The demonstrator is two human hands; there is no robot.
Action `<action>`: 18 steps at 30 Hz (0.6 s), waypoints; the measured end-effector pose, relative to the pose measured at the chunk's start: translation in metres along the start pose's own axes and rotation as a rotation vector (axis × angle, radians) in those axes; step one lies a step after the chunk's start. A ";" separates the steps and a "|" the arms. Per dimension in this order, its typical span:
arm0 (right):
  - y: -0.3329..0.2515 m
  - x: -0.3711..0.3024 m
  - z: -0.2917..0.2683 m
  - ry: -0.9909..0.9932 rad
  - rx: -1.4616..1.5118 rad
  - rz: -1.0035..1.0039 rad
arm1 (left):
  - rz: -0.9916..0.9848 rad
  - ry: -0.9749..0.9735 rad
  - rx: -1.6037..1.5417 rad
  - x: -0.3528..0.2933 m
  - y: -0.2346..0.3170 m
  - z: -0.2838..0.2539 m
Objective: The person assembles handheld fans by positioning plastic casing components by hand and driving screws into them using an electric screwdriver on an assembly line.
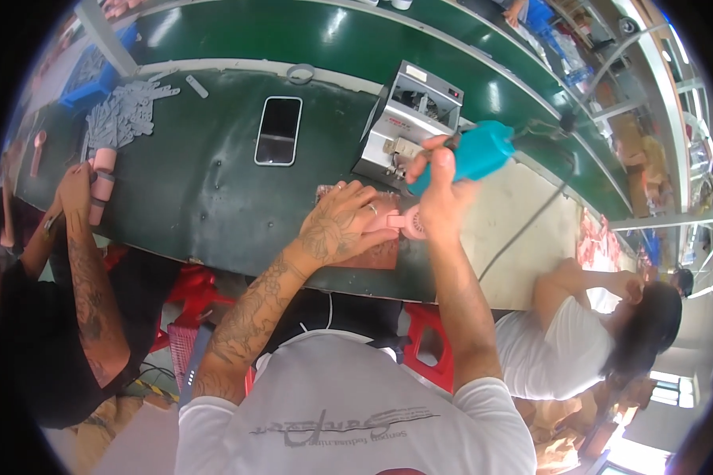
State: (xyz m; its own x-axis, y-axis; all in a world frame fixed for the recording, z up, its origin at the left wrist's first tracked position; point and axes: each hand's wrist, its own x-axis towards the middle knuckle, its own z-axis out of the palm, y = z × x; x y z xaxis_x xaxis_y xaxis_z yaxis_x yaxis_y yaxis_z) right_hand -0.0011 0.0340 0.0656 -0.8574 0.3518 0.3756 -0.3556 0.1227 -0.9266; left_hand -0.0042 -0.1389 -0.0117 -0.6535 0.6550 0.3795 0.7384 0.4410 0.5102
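My left hand (339, 223) is closed over a pink plastic part (385, 215), pressing it down on a reddish mat (372, 260) at the bench edge. A jointed piece with a round slotted end (412, 222) sticks out to the right of the fingers. My right hand (445, 190) grips a teal electric screwdriver (481, 152) with a cord at its back end. The tool is tilted, and its tip is hidden by the hand and fingers. Right beside the fingers stands a grey metal screw feeder (408, 127).
A phone (279, 131) and a tape ring (299, 74) lie farther back. Grey flat parts (127, 112) are piled at the left near a blue bin (91, 83). A co-worker's hands (75, 186) hold pink parts (101, 186). Another person (578, 332) sits at the right.
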 end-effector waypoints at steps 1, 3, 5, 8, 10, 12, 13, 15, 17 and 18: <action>-0.002 -0.005 -0.007 -0.007 -0.013 0.009 | -0.005 -0.004 -0.005 0.000 0.001 -0.001; -0.006 -0.014 -0.012 -0.033 -0.029 0.022 | -0.026 -0.022 -0.034 0.001 0.003 -0.002; -0.011 -0.019 -0.013 -0.057 -0.042 0.029 | -0.030 -0.019 -0.034 0.000 -0.001 0.001; -0.009 -0.024 -0.014 -0.060 0.004 0.110 | -0.035 -0.023 -0.031 -0.001 -0.002 0.004; -0.001 -0.023 -0.018 -0.065 0.003 0.055 | -0.040 -0.030 -0.025 0.000 -0.001 0.004; 0.003 -0.022 -0.019 -0.067 0.015 0.049 | -0.045 -0.031 -0.024 0.000 -0.001 0.004; 0.004 -0.022 -0.019 -0.069 0.027 0.042 | -0.046 -0.032 -0.023 0.000 0.000 0.003; 0.005 -0.023 -0.016 -0.060 0.032 0.054 | -0.040 -0.020 -0.026 0.001 0.002 0.000; 0.004 -0.024 -0.014 -0.050 0.037 0.066 | -0.013 0.033 -0.002 0.001 0.002 -0.001; 0.004 -0.024 -0.014 -0.058 0.029 0.093 | 0.016 0.087 0.021 0.002 0.002 -0.001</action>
State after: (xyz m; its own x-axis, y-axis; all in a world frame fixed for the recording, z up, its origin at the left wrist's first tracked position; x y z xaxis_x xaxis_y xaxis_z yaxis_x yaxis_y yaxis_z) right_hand 0.0232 0.0386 0.0525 -0.9071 0.3058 0.2891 -0.2832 0.0646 -0.9569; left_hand -0.0041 -0.1374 -0.0096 -0.6526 0.6071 0.4534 0.7518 0.4440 0.4876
